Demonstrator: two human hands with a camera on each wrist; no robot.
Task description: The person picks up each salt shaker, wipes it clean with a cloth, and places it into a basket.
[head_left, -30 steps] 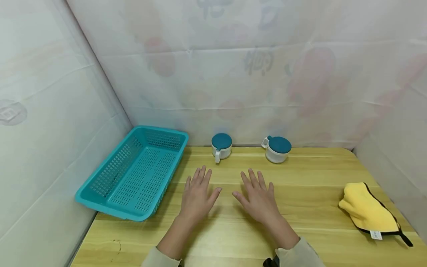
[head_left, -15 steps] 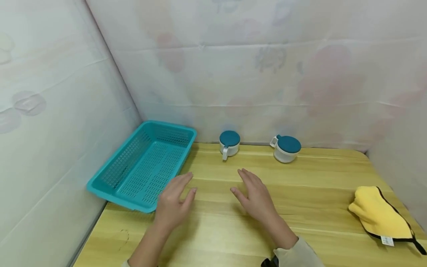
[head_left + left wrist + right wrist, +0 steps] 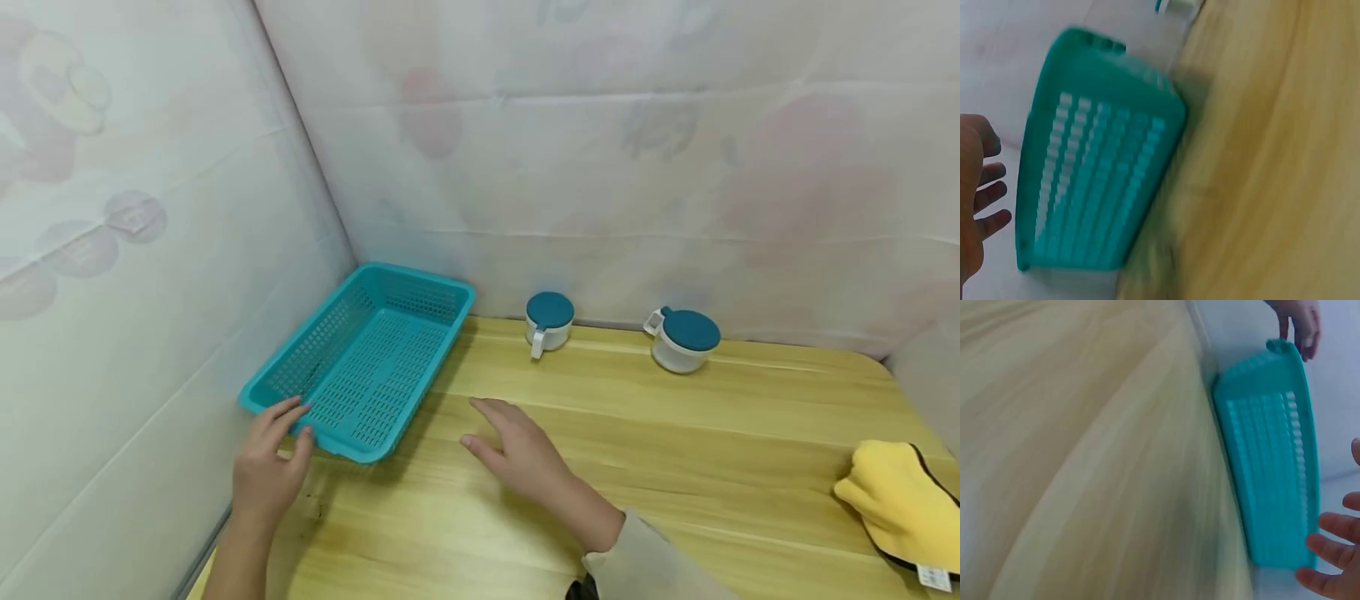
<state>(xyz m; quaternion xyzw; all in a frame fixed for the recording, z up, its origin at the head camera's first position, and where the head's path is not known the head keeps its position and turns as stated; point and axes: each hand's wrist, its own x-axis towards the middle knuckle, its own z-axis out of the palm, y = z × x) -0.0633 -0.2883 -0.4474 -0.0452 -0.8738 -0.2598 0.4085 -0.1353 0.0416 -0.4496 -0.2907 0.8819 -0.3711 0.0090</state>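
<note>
A teal plastic basket (image 3: 386,367) with slotted sides sits at the left of the wooden table. My left hand (image 3: 266,475) is at its near left corner, fingers loosely bent over the rim in the head view. The left wrist view shows those fingers (image 3: 991,195) beside the basket (image 3: 1097,169); whether they touch it, I cannot tell. My right hand (image 3: 521,450) hovers above the table, right of the basket, with fingers extended and holding nothing. In the right wrist view, its spread fingers (image 3: 1330,550) overlap the basket's far end (image 3: 1266,462).
Two small clear jars with blue lids and white handles, a left jar (image 3: 550,312) and a right jar (image 3: 690,332), stand by the back wall. A yellow cloth (image 3: 900,504) with black edging lies at the right. Fabric-covered walls (image 3: 150,350) border the left and back.
My left hand has moved left from mid-table to the basket's near corner. The right hand has shifted slightly left. The view has turned left, so the basket and jars appear farther right.
</note>
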